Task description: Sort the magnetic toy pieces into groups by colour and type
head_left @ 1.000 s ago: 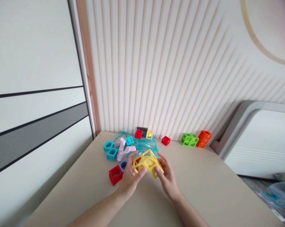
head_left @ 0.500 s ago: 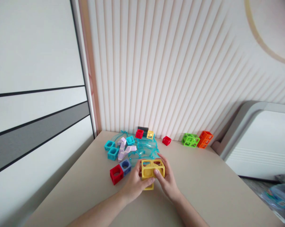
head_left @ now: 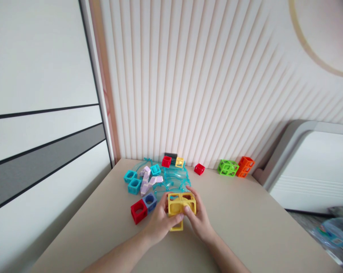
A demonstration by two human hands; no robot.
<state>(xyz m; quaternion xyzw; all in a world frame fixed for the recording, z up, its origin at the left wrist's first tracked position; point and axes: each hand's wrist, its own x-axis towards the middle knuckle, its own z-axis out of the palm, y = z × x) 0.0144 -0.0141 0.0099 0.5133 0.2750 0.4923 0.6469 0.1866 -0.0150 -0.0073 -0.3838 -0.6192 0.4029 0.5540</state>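
Between both hands is a set of joined yellow cube blocks (head_left: 175, 207), two side by side on top and another below the left one. My left hand (head_left: 162, 222) grips its left side, thumb across the front. On the right side my right hand (head_left: 198, 216) holds it, thumb pressed on the front face. Left of my left hand, a red cube block (head_left: 138, 211) and a blue cube block (head_left: 150, 201) touch each other on the table. Clear teal track pieces (head_left: 174, 178) lie just beyond the hands.
White-lilac angular pieces (head_left: 148, 181) and teal cube blocks (head_left: 134, 186) lie at the back left. Near the wall are a small red block (head_left: 199, 169), green blocks (head_left: 228, 168) and orange blocks (head_left: 245, 167). A white cabinet (head_left: 46, 163) flanks the table's left side.
The view has shifted slightly, so everything sits a little further left. Both hands keep their hold on the yellow blocks, with hardly any other movement.
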